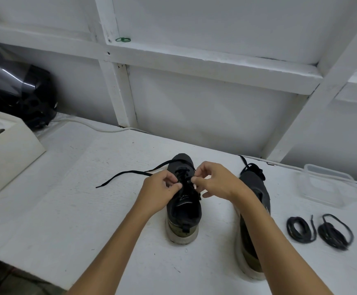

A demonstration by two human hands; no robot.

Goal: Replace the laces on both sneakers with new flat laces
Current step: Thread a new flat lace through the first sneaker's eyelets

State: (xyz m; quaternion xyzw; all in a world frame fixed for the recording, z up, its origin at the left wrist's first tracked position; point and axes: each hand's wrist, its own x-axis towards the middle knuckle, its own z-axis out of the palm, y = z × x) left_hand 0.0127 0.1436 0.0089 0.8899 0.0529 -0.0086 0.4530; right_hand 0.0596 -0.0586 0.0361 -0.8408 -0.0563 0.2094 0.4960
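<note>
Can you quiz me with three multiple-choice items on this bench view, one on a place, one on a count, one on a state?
1. Where do the coiled laces lie?
A. inside the clear container
B. on the table right of the right sneaker
C. on the wall shelf

2. How many sneakers stand on the table?
A. one
B. two
C. three

3. What are the hands doing?
A. both pinch the lace at the left sneaker's eyelets
B. both rest flat on the table
C. one lifts the helmet

Answers:
1. B: two dark coils sit on the bare tabletop beyond the right sneaker, nearer than the clear container.
2. B: the left sneaker and the right one, no third.
3. A: left hand and right hand meet over the eyelets, fingers curled on the flat lace, whose free end trails left.
</note>
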